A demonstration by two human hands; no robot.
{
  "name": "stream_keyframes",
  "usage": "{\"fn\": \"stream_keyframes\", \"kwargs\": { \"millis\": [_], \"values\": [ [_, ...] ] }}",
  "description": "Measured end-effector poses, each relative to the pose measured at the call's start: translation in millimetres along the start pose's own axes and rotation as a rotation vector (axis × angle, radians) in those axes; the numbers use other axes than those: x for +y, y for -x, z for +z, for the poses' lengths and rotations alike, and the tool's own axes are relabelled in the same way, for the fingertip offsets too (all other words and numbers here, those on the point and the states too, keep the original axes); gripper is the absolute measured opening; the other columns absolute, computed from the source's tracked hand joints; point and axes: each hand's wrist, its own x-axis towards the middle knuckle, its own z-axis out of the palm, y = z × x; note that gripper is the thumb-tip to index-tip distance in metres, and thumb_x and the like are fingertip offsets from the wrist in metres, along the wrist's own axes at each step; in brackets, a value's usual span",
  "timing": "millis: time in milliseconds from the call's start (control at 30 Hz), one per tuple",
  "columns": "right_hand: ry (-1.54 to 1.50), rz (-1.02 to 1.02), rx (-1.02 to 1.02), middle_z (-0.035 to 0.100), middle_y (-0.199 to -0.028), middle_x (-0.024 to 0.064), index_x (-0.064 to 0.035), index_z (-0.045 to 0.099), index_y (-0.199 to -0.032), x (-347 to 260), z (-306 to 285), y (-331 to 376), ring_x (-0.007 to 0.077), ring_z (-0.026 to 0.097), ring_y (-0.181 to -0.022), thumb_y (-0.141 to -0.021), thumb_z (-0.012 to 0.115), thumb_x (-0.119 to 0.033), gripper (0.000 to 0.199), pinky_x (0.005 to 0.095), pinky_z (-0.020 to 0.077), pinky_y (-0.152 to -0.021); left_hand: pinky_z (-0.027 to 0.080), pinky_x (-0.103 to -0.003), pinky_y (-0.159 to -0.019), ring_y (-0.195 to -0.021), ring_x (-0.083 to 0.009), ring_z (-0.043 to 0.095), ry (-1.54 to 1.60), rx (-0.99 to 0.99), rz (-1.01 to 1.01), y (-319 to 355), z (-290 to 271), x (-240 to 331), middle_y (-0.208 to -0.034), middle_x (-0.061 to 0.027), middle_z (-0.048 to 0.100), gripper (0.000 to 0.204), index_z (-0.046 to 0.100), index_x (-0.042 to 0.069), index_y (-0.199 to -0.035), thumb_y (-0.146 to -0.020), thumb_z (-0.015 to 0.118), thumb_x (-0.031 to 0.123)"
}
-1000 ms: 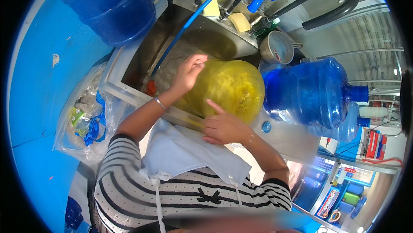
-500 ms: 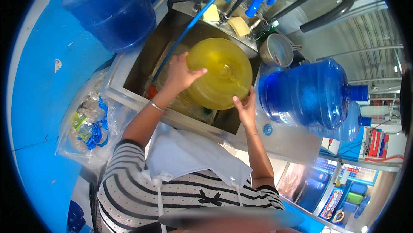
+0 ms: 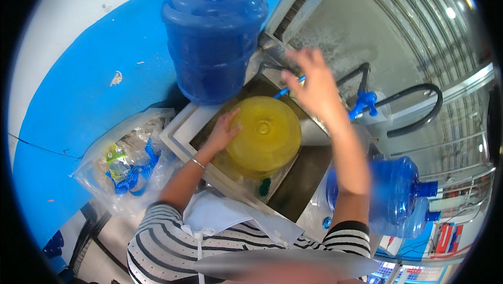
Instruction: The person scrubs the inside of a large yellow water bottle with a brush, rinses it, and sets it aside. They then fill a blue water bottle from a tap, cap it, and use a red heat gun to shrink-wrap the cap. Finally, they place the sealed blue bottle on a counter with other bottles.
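A round, translucent yellow water jug [image 3: 264,134] stands in the metal sink [image 3: 176,136], its flat circular end facing up. My left hand [image 3: 224,133] grips its left side, with fingers and thumb against the plastic. My right hand [image 3: 313,86] is off the jug, raised above the sink's back side, blurred, with its fingers apart and nothing seen in it. Just beside its fingers, part of a thin blue pipe [image 3: 282,93] shows. Below the jug, a small dark green thing [image 3: 264,186] lies in the sink; its kind is unclear.
A large blue water jug [image 3: 216,48] stands upright at the sink's far left corner. Another blue jug [image 3: 390,187] lies on its side at the right. A blue-handled tap [image 3: 363,105] and a black hose [image 3: 439,107] are behind. A clear bag of plastic scraps [image 3: 118,166] sits at the left.
My right hand has let go of the yellow jug and moved up and away toward the sink's back. My left hand stays on the jug. The view has shifted, showing more to the left.
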Motion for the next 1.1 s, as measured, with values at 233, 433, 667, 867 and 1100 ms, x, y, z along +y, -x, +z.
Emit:
{"fn": "stream_keyframes", "kwargs": {
  "millis": [233, 433, 667, 867, 1100],
  "values": [
    [-0.326, 0.09, 0.204, 0.061, -0.119, 0.0148, -0.0098, 0.061, -0.124, 23, 10, -229, 0.0254, 0.056, -0.113, -0.087, 0.067, -0.024, 0.04, 0.0401, 0.0507, -0.089, 0.036, -0.049, -0.108, -0.13, -0.0455, 0.041, 0.024, -0.037, -0.02, 0, -3, 1, -0.14, -0.0308, 0.042, 0.066, 0.041, 0.019, -0.146, -0.088, 0.068, 0.031],
    [-0.954, 0.194, 0.13, 0.048, -0.135, 0.0151, -0.0058, 0.055, -0.125, 53, 8, -360, 0.0346, 0.035, -0.131, -0.086, 0.065, -0.028, 0.046, 0.055, 0.0387, -0.101, 0.034, -0.05, -0.109, -0.131, -0.0522, 0.036, 0.017, -0.046, -0.032, 1, -6, 7, -0.141, -0.038, 0.036, 0.068, 0.039, 0.018, -0.147, -0.088, 0.068, 0.033],
    [-0.939, 0.067, 0.165, 0.053, -0.128, 0.0103, -0.0096, 0.06, -0.121, 69, -40, -387, 0.0282, 0.04, -0.126, -0.083, 0.064, -0.029, 0.043, 0.0569, 0.0315, -0.104, 0.033, -0.051, -0.109, -0.132, -0.0517, 0.036, -0.017, -0.094, -0.042, -3, -9, 6, -0.142, -0.0371, 0.034, 0.069, 0.038, 0.018, -0.148, -0.087, 0.069, 0.033],
    [-0.65, 0.029, 0.552, 0.061, -0.094, 0.0017, -0.0049, 0.064, -0.112, 64, -143, -243, 0.0163, 0.056, -0.095, -0.091, 0.055, -0.02, 0.027, 0.0378, 0.0439, -0.09, 0.033, -0.051, -0.11, -0.134, -0.0505, 0.033, -0.017, -0.102, -0.013, -4, -4, 2, -0.144, -0.0375, 0.031, 0.073, 0.036, 0.018, -0.149, -0.086, 0.07, 0.033],
    [-0.169, 0.5, -0.167, 0.068, -0.115, 0.0136, -0.0026, 0.063, -0.121, 50, 30, 107, 0.0208, 0.064, -0.108, -0.091, 0.068, -0.027, 0.039, 0.0364, 0.0494, -0.094, 0.04, -0.049, -0.106, -0.126, -0.0429, 0.049, 0.07, -0.104, -0.082, -11, -4, 13, -0.133, -0.0248, 0.055, 0.084, 0.033, 0.017, -0.15, -0.079, 0.077, 0.026]
  ]
}}
